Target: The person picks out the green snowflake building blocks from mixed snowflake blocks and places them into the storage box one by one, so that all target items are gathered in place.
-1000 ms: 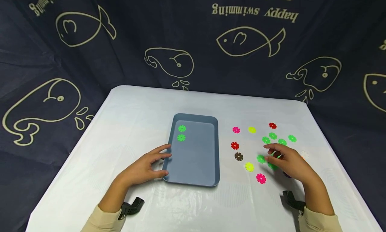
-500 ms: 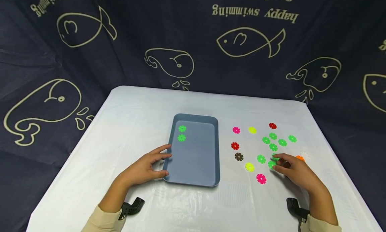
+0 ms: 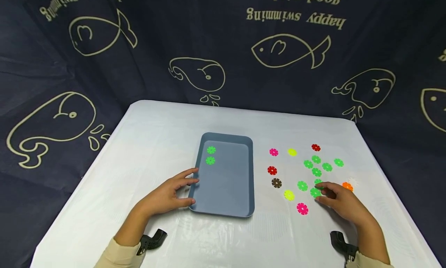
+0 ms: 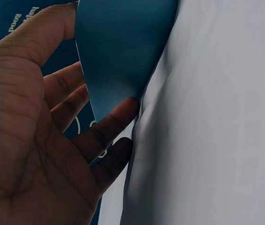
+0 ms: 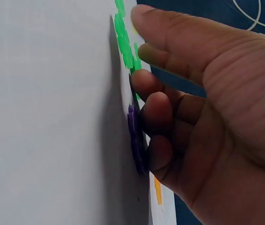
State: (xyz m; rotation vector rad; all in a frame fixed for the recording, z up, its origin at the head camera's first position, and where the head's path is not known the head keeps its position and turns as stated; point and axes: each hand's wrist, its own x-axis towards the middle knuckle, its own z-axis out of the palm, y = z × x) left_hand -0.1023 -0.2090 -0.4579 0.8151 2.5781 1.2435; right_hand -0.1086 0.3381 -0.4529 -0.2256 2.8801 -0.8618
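Observation:
A blue-grey rectangular tray (image 3: 226,186) holds two green notched plastic discs (image 3: 210,160) near its far left corner. My left hand (image 3: 162,196) rests at the tray's left side, fingers spread and fingertips at the rim. In the left wrist view, the thumb and fingers lie along the tray wall (image 4: 123,51). To the right, my right hand (image 3: 343,204) is low over the loose discs, fingers loosely bent. Its thumb and index fingertips are apart, right beside a green disc (image 3: 315,193). The right wrist view shows a dark purple disc (image 5: 136,140) beside the curled lower fingers.
More green discs (image 3: 316,172) lie beyond the right hand. Between them and the tray are pink (image 3: 302,208), yellow (image 3: 289,195), red (image 3: 272,170) and brown (image 3: 276,183) discs. An orange disc (image 3: 347,186) and a white disc (image 3: 353,181) are at the right. A dark printed cloth (image 3: 237,86) hangs behind the white table.
My right hand has come back toward me and slightly right, uncovering several green discs and the orange one. The left hand and the tray stay in place.

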